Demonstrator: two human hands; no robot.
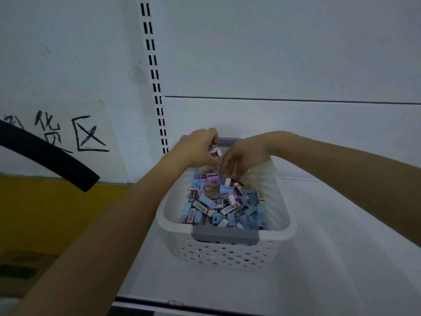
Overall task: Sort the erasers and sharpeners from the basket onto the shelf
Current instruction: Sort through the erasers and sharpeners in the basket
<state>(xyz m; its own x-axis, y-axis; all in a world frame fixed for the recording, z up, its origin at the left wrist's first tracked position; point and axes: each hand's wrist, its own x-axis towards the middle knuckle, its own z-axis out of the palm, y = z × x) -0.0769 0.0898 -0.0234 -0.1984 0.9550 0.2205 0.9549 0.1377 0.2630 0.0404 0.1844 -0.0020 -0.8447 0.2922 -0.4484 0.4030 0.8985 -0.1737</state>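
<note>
Looking down from the head camera, the basket [283, 201] sits on the white shelf [341, 236], and a loose pile [224, 207] of small blocks covers its floor. No sorted piece shows on the shelf around it.

The left hand [196, 148] hovers over the far rim, fingers curled round an eraser [214, 151] in a printed sleeve. A second may be stacked behind it, but that is hard to tell. The right hand [245, 156] hangs just beside it, fingers [224, 170] pointing down into the far end of the pile. Whether they already pinch a piece I cannot tell.

Every piece looks light and none fragile, so a two-finger pinch should do. An eraser is probably slightly rubbery and grippy, though its paper sleeve might slide, so it is best taken across the long flat faces. The blue and purple sharpeners [217, 218] look like hard, smoother plastic and should be pinched on their flat sides. The pile will likely shift as pieces are pulled out.
</note>
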